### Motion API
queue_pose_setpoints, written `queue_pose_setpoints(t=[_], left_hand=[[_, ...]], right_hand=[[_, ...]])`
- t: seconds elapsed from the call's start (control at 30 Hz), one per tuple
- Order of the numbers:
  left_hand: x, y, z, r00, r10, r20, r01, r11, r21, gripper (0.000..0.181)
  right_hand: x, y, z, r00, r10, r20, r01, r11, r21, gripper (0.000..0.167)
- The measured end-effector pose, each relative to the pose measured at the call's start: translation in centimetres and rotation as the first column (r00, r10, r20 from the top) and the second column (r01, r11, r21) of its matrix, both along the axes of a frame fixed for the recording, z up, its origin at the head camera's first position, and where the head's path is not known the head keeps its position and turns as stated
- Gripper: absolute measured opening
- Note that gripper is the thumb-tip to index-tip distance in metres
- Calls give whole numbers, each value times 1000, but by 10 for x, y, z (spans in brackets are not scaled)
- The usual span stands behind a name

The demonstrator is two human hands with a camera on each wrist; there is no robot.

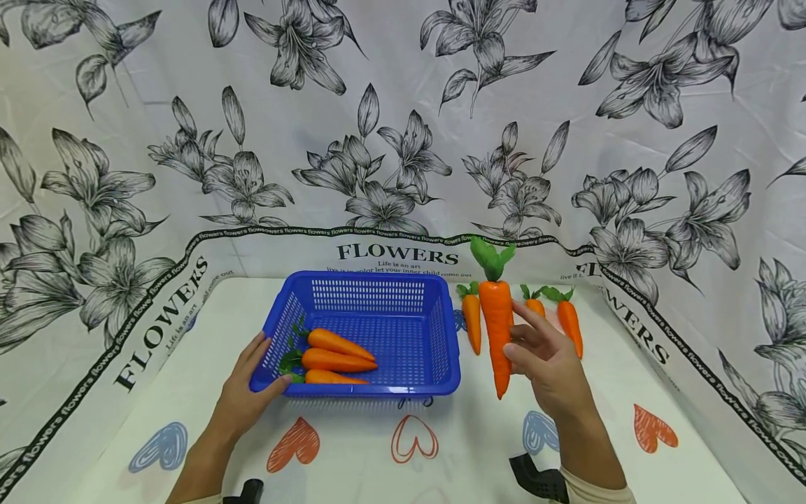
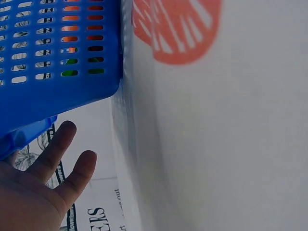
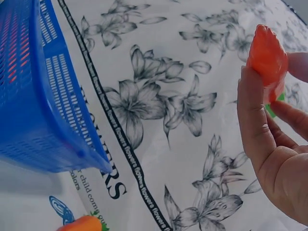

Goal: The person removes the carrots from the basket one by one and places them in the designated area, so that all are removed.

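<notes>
At the left, the left hand [image 1: 245, 385] is gripping the blue basket [image 1: 390, 390] by its near corner; three carrots [image 1: 338, 360] are lying inside; to its right, the right hand [image 1: 554, 360] is pinching a raised carrot [image 1: 496, 315], tip down.

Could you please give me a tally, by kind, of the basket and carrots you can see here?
Blue basket: 1
Orange carrots: 7 (3 inside the basket, 1 in the right hand, 3 on the table)
Total: 8
</notes>
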State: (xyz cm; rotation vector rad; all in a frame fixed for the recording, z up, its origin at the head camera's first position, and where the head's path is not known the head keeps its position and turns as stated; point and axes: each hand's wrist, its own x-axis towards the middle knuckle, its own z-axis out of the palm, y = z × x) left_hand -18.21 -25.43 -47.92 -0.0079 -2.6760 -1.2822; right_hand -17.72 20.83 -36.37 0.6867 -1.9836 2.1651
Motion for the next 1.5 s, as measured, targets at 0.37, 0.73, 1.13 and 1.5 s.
queue_pose_setpoints(t=[0.37, 0.73, 1.13, 1.5], left_hand=[[0, 0, -1, 1000, 4, -4, -4, 1000, 1, 83], [0, -1, 1, 1000, 0, -22, 0, 1000, 12, 82], [1, -1, -1, 1000, -4, -10, 4, 1000, 13, 84], [2, 1, 0, 1000, 11, -1, -11, 1000, 1, 83]], right_hand=[[2, 10, -15, 996, -75, 40, 74, 997, 11, 59], [5, 17, -43, 946, -197, 258, 186, 980, 69, 61], [11, 18, -71, 838, -285, 465, 247, 959, 142, 60], [14, 13, -94, 779, -313, 544, 257, 950, 179, 64]])
